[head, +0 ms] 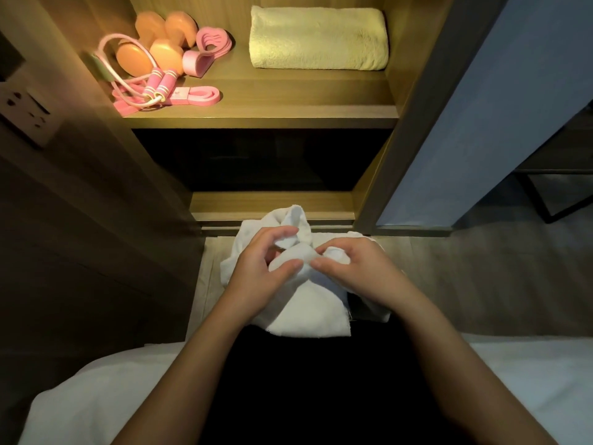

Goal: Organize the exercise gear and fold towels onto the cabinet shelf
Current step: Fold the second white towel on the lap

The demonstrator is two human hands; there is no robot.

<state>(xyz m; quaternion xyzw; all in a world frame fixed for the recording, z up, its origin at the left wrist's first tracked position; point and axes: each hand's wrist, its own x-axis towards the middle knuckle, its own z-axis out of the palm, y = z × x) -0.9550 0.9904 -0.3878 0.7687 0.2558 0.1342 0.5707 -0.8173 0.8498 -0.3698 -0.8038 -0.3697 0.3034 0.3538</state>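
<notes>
Both hands are busy at the person's knees: the left hand (260, 268) and the right hand (351, 268) sit close together, fingertips almost meeting, each pinching a bunched fold of the white towel (305, 306). The towel lies crumpled over the person's dark lap (305, 380), one corner sticking up past the left fingers. It looks as though they are hunting for an edge to straighten before making a fold, which would explain the tight, two-handed pinch in the middle and not out at the corners.

Above and beyond, the lit cabinet shelf (288, 101) already carries a cream towel (317, 38), folded flat against the right back corner. I'd judge the space in front of it, or on top of it, is meant for the white one.

The exercise gear is crowded toward the shelf's left end: orange dumbbells (160, 43) at the back, a pink heart-shaped gripper (210, 43) beside them, a pink jump rope (158, 86) and a flat pink band (199, 96) near the front edge. The person sits on a white bed (96, 380).
</notes>
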